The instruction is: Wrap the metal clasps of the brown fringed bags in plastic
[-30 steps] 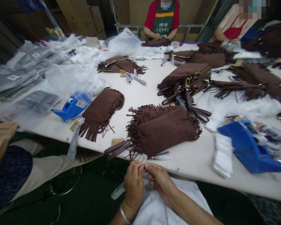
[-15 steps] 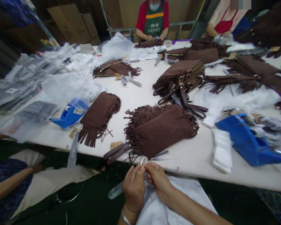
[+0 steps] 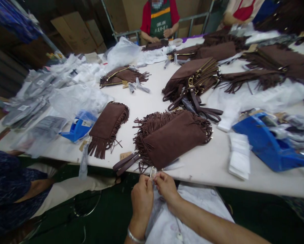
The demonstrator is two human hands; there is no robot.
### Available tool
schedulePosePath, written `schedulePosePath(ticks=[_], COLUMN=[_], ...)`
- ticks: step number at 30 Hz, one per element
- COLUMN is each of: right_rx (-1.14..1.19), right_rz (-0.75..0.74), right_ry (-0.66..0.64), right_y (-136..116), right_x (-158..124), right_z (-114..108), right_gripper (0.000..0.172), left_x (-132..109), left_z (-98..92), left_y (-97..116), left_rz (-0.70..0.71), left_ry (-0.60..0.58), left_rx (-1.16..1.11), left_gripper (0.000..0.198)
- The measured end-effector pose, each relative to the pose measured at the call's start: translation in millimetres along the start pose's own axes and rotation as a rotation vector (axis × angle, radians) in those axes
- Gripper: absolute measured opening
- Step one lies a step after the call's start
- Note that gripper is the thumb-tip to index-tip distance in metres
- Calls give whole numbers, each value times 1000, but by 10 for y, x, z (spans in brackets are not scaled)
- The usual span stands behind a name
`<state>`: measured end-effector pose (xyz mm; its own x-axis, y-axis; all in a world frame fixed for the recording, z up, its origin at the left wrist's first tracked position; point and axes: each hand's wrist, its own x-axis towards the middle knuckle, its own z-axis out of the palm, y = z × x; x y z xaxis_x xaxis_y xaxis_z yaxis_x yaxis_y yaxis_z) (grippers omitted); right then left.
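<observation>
My left hand (image 3: 142, 198) and my right hand (image 3: 166, 187) meet at the near edge of the white table (image 3: 205, 166). Both pinch a small clear plastic piece (image 3: 152, 172) between their fingertips. Just beyond it lies a brown fringed suede bag (image 3: 173, 137) with its strap ends (image 3: 125, 162) pointing toward me. A white cloth (image 3: 182, 217) covers my lap under my forearms. A silver bangle sits on my left wrist.
A smaller brown fringed pouch (image 3: 107, 127) lies to the left, beside a blue holder (image 3: 77, 128). More brown bags (image 3: 192, 79) and plastic bags crowd the far table. A blue tray (image 3: 268, 144) and white pads (image 3: 239, 159) sit right. One person sits at left; two others work across.
My hands have stayed together on the small clear piece, pinching tighter. The view has tilted and shifted. The person at left has drawn a hand back off the table.
</observation>
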<state>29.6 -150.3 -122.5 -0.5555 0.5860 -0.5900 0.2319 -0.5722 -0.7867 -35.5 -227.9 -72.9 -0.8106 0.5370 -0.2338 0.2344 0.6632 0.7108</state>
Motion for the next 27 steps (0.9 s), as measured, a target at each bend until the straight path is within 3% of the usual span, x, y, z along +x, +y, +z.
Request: schedulePosePath(ticks=[2,5,8,11,16,23,27], right_rx=[10,20,38,106,225,271,273], right_rz=[4,4,11,42,98,147,168], right_ry=[15,16,-1,-29,-71,-116,-132], right_y=[-2,-2,-10,-29,-77,-125,-137], right_x=[-8,-26,-54,-80,-99,-118,-135], right_z=[-8,-16,-18,-17,-22,-33,-23], right_gripper=[26,24,22,23,27,30,34], left_x=[52,122,178,231,294,300,245], left_z=[-4,-18,-63,-114,-129,-108,-27], left_y=[-34,-100,-143,-177,-288,-382,-388], left_rz=[-77,-306,-548,-662,-772,-735,-766], left_ry=[-53,-156,-339,-499,-638,-770,-692], left_rx=[-119,-387,-648,-782,-917,-1141,-1161], left_gripper=[13,13,17,15,12,11,9])
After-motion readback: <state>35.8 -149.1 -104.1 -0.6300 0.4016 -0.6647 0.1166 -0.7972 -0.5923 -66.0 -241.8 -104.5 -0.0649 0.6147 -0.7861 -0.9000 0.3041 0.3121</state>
